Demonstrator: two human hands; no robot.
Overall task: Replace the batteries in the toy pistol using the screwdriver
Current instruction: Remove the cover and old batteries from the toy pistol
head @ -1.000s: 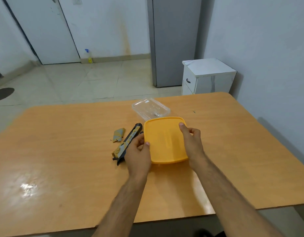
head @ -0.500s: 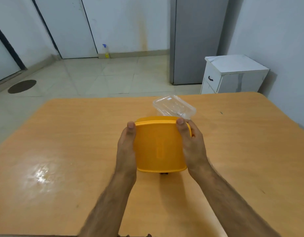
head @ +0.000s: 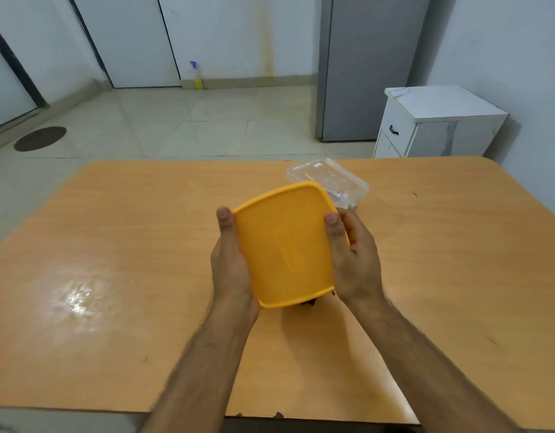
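Hands grip a yellow box (head: 285,245) from both sides above the table (head: 113,245): the left hand (head: 231,264) along its left edge, the right hand (head: 354,260) along its right, thumbs on top. Judging by the task, it likely holds the tools; to open it well, steady one side and peel a lid corner up slowly. Behind it lies a clear plastic tray (head: 332,179). The toy pistol is hidden from view; only a dark bit shows under the box. No writing can be read.
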